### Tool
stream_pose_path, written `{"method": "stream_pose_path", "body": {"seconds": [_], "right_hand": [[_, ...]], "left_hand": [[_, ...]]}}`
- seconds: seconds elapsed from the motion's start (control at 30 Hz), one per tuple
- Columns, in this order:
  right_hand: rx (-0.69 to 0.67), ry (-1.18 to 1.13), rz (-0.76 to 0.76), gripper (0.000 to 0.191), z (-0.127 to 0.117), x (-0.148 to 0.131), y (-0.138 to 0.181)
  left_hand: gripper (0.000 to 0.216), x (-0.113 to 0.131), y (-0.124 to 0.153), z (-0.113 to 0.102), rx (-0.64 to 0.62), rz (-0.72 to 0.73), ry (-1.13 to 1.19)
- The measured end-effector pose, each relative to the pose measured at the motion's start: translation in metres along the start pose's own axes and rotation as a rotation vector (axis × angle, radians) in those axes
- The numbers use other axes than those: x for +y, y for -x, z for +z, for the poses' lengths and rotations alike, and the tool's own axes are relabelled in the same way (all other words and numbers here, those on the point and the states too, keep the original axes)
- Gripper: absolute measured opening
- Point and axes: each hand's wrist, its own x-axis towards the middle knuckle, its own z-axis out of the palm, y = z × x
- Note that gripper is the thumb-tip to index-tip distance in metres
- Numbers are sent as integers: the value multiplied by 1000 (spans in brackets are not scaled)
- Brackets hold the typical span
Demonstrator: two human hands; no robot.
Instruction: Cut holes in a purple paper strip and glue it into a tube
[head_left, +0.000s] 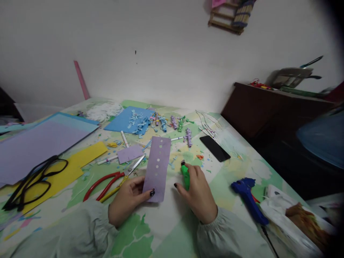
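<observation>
A long light purple paper strip [159, 157], with a row of small holes down its middle, is pinched upright in my left hand [130, 197] at its lower left edge. My right hand [200, 191] is curled over a small green tool [185, 172], which looks like a paper punch. Its index finger lies on the tool's top, while the thumb is held out to the left. Beside my left hand lie scissors with red handles [103, 184] and a yellow-handled tool [114, 189]. A smaller purple paper piece [130, 154] is behind them.
Yellow paper [90, 154], black glasses [34, 182] and large purple sheets [45, 143] lie at left. Fringed paper rolls [189, 138] and a blue sheet [118, 120] sit farther back. A phone [215, 148] and a blue glue gun [249, 200] are at right.
</observation>
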Motion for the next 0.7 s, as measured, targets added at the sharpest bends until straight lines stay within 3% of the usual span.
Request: {"method": "stream_pose_path", "body": {"seconds": [0.17,0.37,0.7], "right_hand": [[-58,100,137,58,6,10,-4],[-58,70,169,56,2,21,-12],[116,114,294,41,-12,61,-26]], "left_hand": [[38,1,-1,1,-52,23,-51],[31,1,-1,-1,-93,99,-198],[29,-4,0,0,-107,204,-408]]}}
